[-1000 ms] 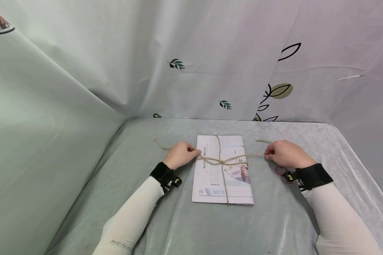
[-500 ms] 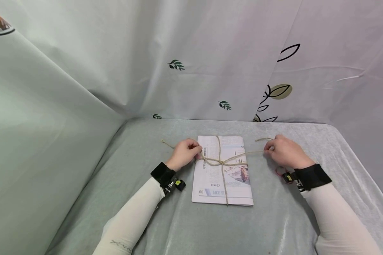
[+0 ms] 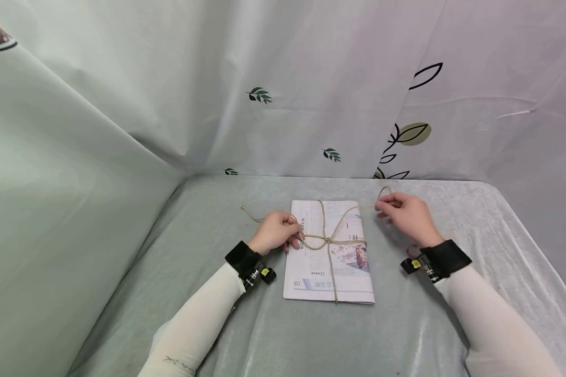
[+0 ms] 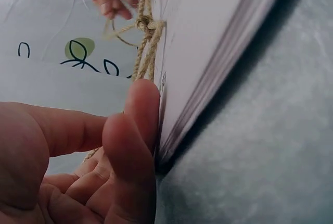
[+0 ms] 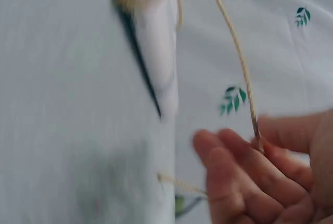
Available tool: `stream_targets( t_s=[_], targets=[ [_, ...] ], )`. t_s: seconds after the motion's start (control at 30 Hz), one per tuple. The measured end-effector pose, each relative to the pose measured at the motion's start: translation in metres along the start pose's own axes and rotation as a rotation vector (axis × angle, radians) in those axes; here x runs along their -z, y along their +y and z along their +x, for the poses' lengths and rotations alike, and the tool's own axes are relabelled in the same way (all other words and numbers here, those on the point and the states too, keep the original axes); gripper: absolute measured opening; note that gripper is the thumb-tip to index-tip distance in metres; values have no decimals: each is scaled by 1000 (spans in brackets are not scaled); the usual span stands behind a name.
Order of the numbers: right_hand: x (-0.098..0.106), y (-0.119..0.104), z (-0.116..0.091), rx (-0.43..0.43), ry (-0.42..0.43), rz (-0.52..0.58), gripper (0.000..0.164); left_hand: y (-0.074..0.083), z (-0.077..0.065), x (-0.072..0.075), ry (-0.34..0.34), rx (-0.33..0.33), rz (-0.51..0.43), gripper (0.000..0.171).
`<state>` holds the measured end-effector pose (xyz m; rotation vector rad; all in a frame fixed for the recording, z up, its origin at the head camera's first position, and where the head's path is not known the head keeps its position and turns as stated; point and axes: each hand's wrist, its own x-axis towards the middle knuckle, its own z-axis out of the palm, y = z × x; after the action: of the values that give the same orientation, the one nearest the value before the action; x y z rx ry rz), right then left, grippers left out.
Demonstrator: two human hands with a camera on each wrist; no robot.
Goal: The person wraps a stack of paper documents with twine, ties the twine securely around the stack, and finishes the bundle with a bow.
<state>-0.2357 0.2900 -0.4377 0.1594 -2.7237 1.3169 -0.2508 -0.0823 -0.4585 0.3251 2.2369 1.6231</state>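
Note:
A folded stack of newspapers lies flat on the grey-covered table, bound crosswise with twine that meets at a knot on top. My left hand is at the stack's left edge, pinching one twine end, whose tail sticks out behind it. In the left wrist view, the thumb and forefinger meet beside the paper's edge. Beyond the stack's upper right corner, my right hand pinches the other twine end between thumb and fingers; this strand curves loosely up from the knot.
Grey cloth covers the table. White sheeting with leaf prints hangs along the back, and pale sheeting rises on the left. Black straps with small cameras circle both wrists.
My right hand has moved left and away from me, bringing its twine end closer to the stack; that strand has bent upward. My left hand has shifted slightly right, onto the newspapers' edge.

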Motion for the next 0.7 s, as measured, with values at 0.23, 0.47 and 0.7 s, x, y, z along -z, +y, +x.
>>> stream_targets(
  t_s=[0.23,0.47,0.7],
  targets=[
    [-15,-21,17,-12,28,332,34,-1,-1,2,1,-5,40,14],
    [-42,-44,35,1,-89,491,38,-1,-4,2,14,-47,166,16],
    [-70,-50,30,11,-166,564,35,8,-8,13,-35,-31,335,34]
  ],
)
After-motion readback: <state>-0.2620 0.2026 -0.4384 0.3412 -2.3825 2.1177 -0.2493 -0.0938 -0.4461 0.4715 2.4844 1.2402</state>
